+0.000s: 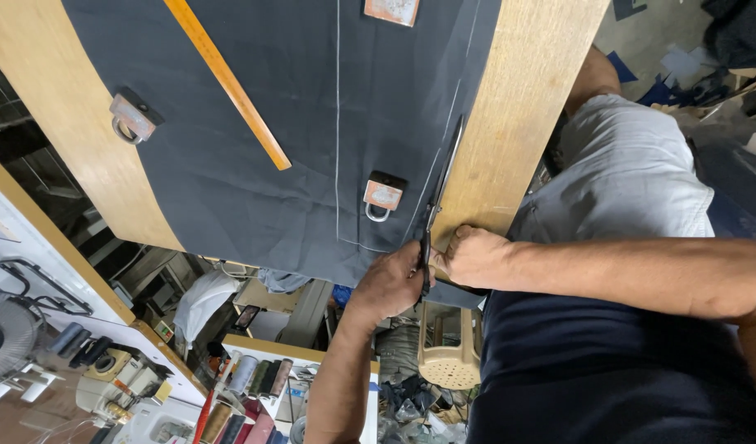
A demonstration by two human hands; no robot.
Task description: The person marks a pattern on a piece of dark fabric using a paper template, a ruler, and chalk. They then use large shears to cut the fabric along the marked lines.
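Note:
A dark cloth [296, 148] marked with white chalk lines lies spread on a wooden table [522, 115]. Long black scissors [442, 177] lie along a chalk line near the cloth's right edge, blades pointing away from me. My left hand [390, 284] comes up from below and is closed around the scissor handles. Just to their right, at the table's near edge, my right hand [477, 256] has its fingers curled on the cloth's edge. My right forearm crosses in front of my dark shirt.
A long wooden ruler [227, 82] lies slanted on the cloth. Metal weights with rings hold it down at the left [131, 119], the middle [384, 197] and the top [392, 10]. Below stand a beige plastic stool [452, 362], thread spools [255, 378] and a fan [8, 337].

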